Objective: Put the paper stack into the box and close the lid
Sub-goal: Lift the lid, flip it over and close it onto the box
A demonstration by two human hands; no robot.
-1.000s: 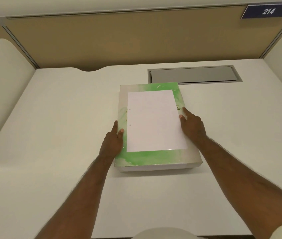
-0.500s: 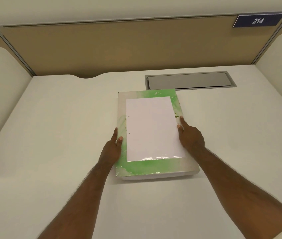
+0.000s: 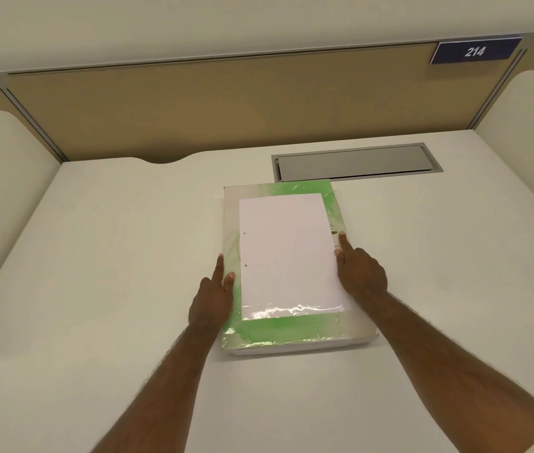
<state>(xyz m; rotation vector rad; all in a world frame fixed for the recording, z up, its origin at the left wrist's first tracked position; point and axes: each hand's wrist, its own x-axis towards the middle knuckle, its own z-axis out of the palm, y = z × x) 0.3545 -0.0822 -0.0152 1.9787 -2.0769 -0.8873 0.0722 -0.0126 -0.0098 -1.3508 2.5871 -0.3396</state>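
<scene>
A flat box (image 3: 291,335) with a green and white lid lies shut on the white desk (image 3: 112,256), its long side running away from me. A white sheet with two punched holes, the top of the paper stack (image 3: 288,253), lies on the lid. I cannot tell how thick the stack is. My left hand (image 3: 211,299) holds the box's left edge, thumb on the lid and index finger along the side. My right hand (image 3: 362,273) holds the right edge, its index finger stretched forward on the lid beside the sheet.
A grey cable hatch (image 3: 353,165) is set into the desk just behind the box. A tan partition (image 3: 226,103) with a blue 214 sign (image 3: 474,51) closes the back. Rounded cream side panels (image 3: 4,165) (image 3: 533,125) wall in the desk's left and right.
The view has tilted up, so the box sits lower in the frame. Both hands stay at the box's sides, and the sheet stays on the lid.
</scene>
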